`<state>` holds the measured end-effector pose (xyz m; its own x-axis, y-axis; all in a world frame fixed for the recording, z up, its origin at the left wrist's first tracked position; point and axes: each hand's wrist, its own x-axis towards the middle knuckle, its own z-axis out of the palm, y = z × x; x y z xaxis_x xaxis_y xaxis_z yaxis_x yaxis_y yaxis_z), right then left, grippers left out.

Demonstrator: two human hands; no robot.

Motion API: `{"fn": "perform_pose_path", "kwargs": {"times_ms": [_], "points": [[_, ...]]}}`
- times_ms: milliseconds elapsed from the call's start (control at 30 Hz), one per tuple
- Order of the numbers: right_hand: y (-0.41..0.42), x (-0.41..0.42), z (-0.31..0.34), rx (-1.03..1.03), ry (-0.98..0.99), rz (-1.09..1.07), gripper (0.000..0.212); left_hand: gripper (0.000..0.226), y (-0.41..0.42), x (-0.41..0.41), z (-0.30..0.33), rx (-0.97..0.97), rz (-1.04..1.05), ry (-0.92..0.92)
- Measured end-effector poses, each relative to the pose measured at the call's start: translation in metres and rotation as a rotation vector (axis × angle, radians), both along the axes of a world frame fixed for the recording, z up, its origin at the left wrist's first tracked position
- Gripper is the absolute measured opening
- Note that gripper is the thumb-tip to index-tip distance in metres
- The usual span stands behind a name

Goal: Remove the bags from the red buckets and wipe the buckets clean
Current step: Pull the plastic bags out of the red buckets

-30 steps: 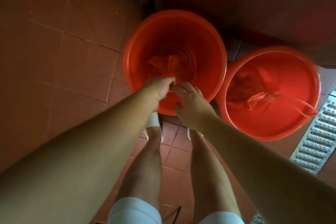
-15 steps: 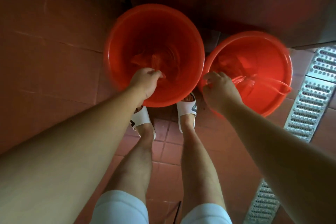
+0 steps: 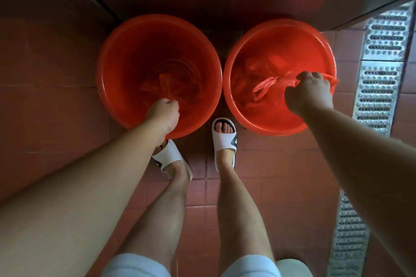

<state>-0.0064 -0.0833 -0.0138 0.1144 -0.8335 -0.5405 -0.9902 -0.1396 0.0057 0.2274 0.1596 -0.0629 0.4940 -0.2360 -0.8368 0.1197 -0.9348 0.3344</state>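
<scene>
Left side first: the left hand [image 3: 162, 112] is down over the near rim of the left red bucket [image 3: 112, 87], fingers curled tight around a bunch of the red bag [image 3: 167, 86] that lies crumpled in the bucket's bottom. Between the buckets, two feet in white slides [image 3: 225, 139] stand on the brown tiled floor [image 3: 45, 108] (toes just short of the rims). Across to the right red bucket [image 3: 279, 36], standing just beside the first: the right hand [image 3: 309, 91] is fisted over its right half, fingers clamped on the stretched edge of the second red bag [image 3: 265, 85], which is pulled taut toward the rim. Far right, a metal drain grate [image 3: 378, 87] runs along the floor
</scene>
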Motion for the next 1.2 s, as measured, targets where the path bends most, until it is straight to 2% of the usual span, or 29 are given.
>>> {"fn": "perform_pose_path", "kwargs": {"times_ms": [167,433,667,767,900,1033,1100,1200], "points": [[-0.048,-0.024,-0.009,0.036,0.126,0.111,0.052,0.033,-0.009,-0.015,-0.014,0.004,0.032,-0.015],[-0.08,-0.052,-0.041,0.116,0.13,0.11,0.064,0.032,-0.028,-0.033,-0.021,0.028,0.041,-0.043],[-0.075,-0.055,-0.04,0.014,0.255,0.231,0.035,0.03,-0.033,-0.027,-0.017,0.045,0.004,-0.084],[-0.062,-0.039,-0.029,-0.034,0.154,0.281,0.031,0.035,-0.032,-0.023,-0.013,0.062,-0.013,-0.085],[-0.035,-0.01,-0.019,0.124,-0.113,0.066,0.024,0.031,-0.029,-0.017,-0.008,0.055,-0.013,-0.09],[-0.005,0.011,-0.019,0.257,-0.315,-0.031,0.01,0.03,-0.023,-0.013,-0.008,0.049,-0.016,-0.082],[0.008,0.017,-0.024,0.312,-0.331,-0.027,0.029,0.03,-0.02,-0.012,-0.008,0.051,-0.013,-0.078],[0.022,0.02,-0.035,0.285,-0.228,0.123,0.059,0.027,-0.017,-0.013,-0.009,0.038,-0.006,-0.075]]}}
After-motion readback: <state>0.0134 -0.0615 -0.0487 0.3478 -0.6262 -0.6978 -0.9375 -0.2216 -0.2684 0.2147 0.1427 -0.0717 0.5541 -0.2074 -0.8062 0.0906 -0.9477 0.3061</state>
